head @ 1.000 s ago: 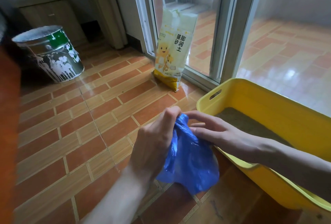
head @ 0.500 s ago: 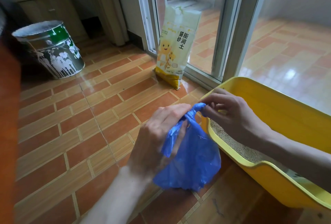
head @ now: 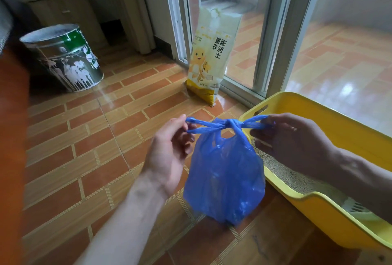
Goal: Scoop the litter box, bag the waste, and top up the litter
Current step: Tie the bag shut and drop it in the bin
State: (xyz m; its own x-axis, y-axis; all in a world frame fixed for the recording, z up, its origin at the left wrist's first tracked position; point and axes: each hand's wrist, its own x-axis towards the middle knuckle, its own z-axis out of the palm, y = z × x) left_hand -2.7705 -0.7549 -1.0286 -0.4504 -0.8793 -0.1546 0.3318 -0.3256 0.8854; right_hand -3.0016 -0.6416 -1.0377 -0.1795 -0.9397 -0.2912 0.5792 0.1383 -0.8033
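- The blue bag (head: pixel 224 171), bunched a second ago, now hangs knotted beside the litter box (head: pixel 331 129) (bagging nearly finished).
- Left hand (head: pixel 169 150) and right hand (head: pixel 290 139) each pinch a handle, pulling apart.
- Litter sack (head: pixel 210 57) waits by the door.

We cannot see what the bag (head: pixel 224 175) holds; the box (head: pixel 318 207) runs off right, a forearm hiding its scoop (head: pixel 356 208).
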